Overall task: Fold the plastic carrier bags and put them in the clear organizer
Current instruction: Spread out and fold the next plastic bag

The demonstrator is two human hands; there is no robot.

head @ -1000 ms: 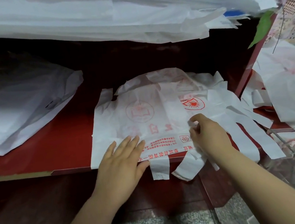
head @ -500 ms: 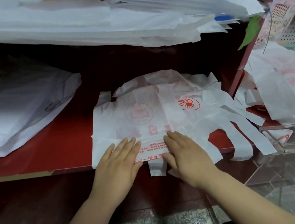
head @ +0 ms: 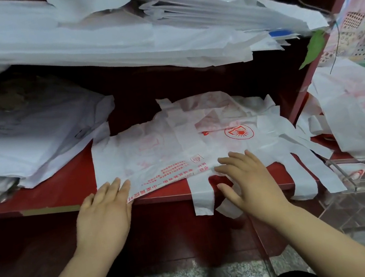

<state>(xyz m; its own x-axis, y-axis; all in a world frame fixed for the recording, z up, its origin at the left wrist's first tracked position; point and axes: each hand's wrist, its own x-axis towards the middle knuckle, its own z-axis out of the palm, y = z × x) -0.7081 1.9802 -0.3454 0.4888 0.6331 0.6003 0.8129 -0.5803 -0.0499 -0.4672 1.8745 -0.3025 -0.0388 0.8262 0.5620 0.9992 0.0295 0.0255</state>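
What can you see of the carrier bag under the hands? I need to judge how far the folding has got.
The carrier bag is thin, crinkled white plastic with red print and a round red emblem. It lies flat on the red shelf, handle strips hanging over the front edge. The left hand and right hand press flat on its near edge.

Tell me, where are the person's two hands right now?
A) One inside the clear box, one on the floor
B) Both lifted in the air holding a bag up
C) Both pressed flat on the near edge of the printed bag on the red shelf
C: the left hand and right hand lie palm-down with fingers spread on the printed bag, near the front edge of the red shelf.
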